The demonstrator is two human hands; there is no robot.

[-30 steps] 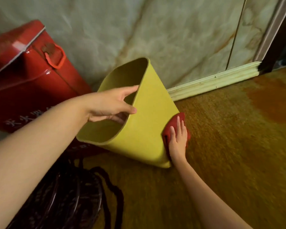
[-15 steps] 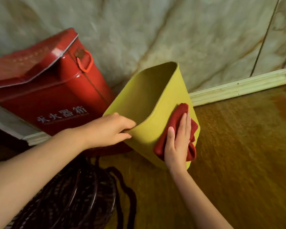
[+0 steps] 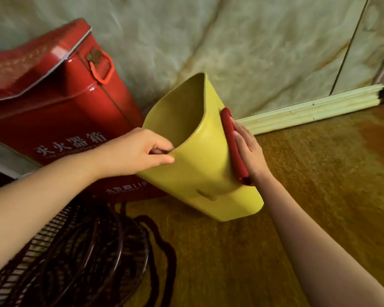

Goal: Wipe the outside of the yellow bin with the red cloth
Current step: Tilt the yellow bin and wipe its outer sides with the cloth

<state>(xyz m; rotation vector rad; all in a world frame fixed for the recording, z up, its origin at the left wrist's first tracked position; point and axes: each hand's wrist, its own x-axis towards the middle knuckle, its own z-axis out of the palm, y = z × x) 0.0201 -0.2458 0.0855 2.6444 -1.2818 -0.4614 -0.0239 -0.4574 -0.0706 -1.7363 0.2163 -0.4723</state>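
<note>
The yellow bin (image 3: 200, 173) is tilted above the wooden floor, its open mouth facing up and to the left. My left hand (image 3: 138, 151) pinches the bin's near rim, thumb outside and fingers inside. The red cloth (image 3: 234, 147) lies as a folded strip against the bin's right outer wall. My right hand (image 3: 249, 151) presses flat on the cloth, fingers pointing up the wall. The bin's far side is hidden.
A red metal box (image 3: 60, 103) with white characters and a red handle stands against the marble wall at left. A dark wire basket (image 3: 75, 258) with dark cords sits at lower left. A pale skirting board (image 3: 308, 109) runs along the wall; brown floor (image 3: 319, 185) spreads right.
The bin has turned so its right wall faces away from me. The cloth and my right hand have slid round onto that right side and higher toward the rim.
</note>
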